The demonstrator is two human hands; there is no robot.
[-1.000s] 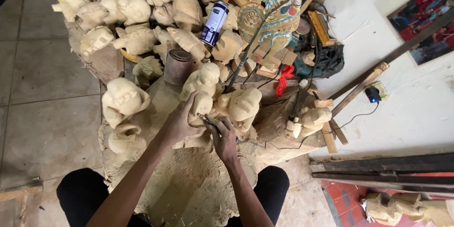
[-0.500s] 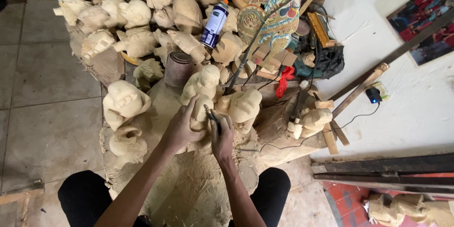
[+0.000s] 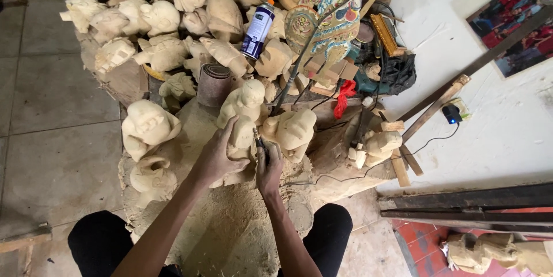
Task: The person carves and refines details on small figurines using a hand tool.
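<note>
The left hand (image 3: pixel 218 159) grips a pale wooden figure (image 3: pixel 241 138) standing on a sawdust-covered block (image 3: pixel 230 225); the right hand (image 3: pixel 268 167) holds a thin carving tool (image 3: pixel 258 141) against it; a second carved figure (image 3: pixel 291 130) stands just beside; behind lie a sandpaper roll (image 3: pixel 213 84), a spray can (image 3: pixel 257 29), many unpainted carvings (image 3: pixel 161 23) and a painted puppet (image 3: pixel 325 23).

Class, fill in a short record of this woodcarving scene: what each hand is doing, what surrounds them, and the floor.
Left hand: grips a pale wooden figure
Right hand: holds a small tool against the figure
Around: many unpainted carvings, spray can, sandpaper roll, painted puppet
Floor: wood shavings between the knees
</note>
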